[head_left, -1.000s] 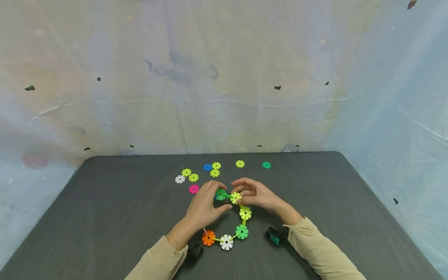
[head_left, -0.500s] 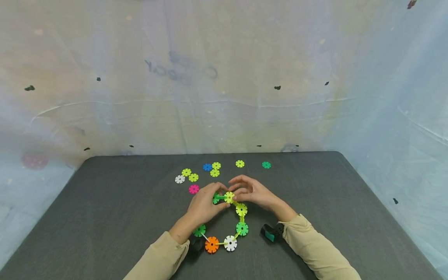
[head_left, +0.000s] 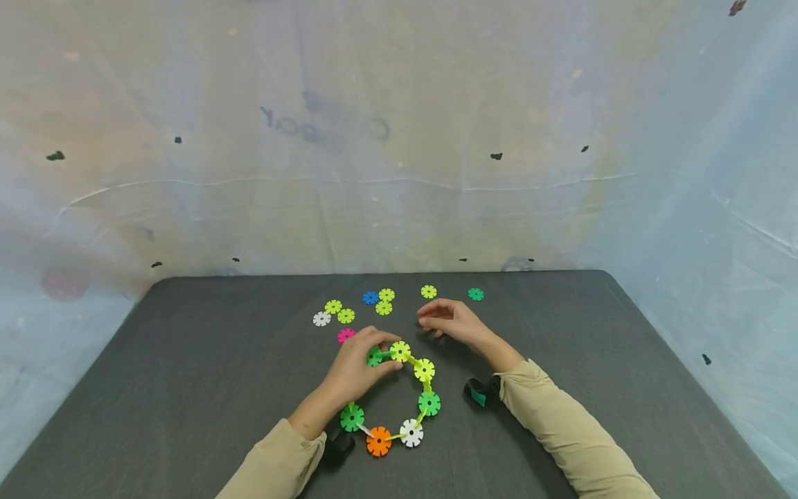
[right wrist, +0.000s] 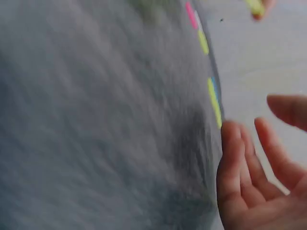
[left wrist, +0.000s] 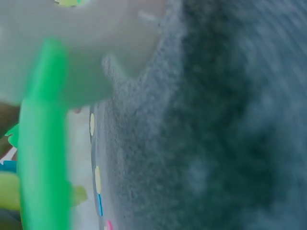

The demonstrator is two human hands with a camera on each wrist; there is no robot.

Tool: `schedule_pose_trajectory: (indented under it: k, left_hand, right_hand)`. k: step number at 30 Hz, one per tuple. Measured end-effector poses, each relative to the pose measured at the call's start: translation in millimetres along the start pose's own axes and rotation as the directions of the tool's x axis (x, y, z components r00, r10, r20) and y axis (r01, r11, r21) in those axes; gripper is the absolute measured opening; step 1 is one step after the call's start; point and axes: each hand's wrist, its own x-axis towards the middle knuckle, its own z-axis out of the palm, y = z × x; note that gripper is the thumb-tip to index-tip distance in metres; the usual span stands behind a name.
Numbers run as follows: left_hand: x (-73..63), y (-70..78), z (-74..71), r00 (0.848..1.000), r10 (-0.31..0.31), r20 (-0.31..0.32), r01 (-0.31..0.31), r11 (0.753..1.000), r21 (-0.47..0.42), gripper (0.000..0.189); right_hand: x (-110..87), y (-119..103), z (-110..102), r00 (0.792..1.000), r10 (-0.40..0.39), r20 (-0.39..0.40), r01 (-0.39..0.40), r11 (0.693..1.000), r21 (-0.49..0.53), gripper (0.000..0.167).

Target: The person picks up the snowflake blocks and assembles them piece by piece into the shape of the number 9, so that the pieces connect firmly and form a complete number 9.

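Note:
A ring of notched plastic discs (head_left: 378,441), joined by discs set edge-on, hangs together in green, yellow, white and orange. My left hand (head_left: 354,369) grips its far left part, thumb and fingertips at a yellow disc (head_left: 400,351) and a green disc (head_left: 374,357). The palm hides part of the ring's left side. In the left wrist view, a blurred green disc (left wrist: 43,158) stands edge-on close to the camera. My right hand (head_left: 458,324) is apart from the ring, beyond its right side, with loosely bent fingers and nothing between them. The right wrist view shows those fingers (right wrist: 231,167) separated from the thumb.
Loose discs lie toward the table's far edge: a pink disc (head_left: 346,335), a white disc (head_left: 321,319), a blue disc (head_left: 370,297), several yellow ones and a green disc (head_left: 476,294). A pale sheet (head_left: 399,138) hangs behind the dark table (head_left: 187,374).
My right hand has come off the ring and moved away toward the far side. The ring has shifted left with my left hand, and more of its lower left shows.

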Motion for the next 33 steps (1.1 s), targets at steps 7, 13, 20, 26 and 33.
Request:
schedule_pose_trajectory:
  k: [7,13,20,26,33]
  left_hand:
    - [-3.5,-2.8,-1.7,0.998,0.04,-0.044,-0.042,0.998,-0.037,0.033]
    - [-5.1,-0.5,-2.9,0.995,0.066,-0.072,-0.07,0.997,-0.045,0.033]
    - [-8.0,1.9,-3.2,0.995,0.065,-0.073,-0.065,0.998,-0.002,0.034]
    - [-8.7,0.9,-3.2,0.995,0.071,-0.065,-0.072,0.997,-0.001,0.034]
    - [-9.7,1.3,-5.4,0.997,0.063,-0.043,-0.063,0.998,0.01,0.035]
  right_hand:
    - [14.7,1.4,-4.5,0.964,0.095,-0.25,-0.11,0.993,-0.046,0.034]
    - [27.0,6.8,-6.1,0.9,0.161,-0.406,-0.216,0.972,-0.094,0.047]
    - [35.8,12.7,-8.9,0.921,0.125,-0.368,-0.234,0.935,-0.268,0.056]
    - [36.6,10.1,-7.7,0.941,0.095,-0.326,-0.216,0.908,-0.359,0.048]
    - [38.3,10.0,-7.2,0.944,0.093,-0.317,-0.217,0.897,-0.384,0.047]
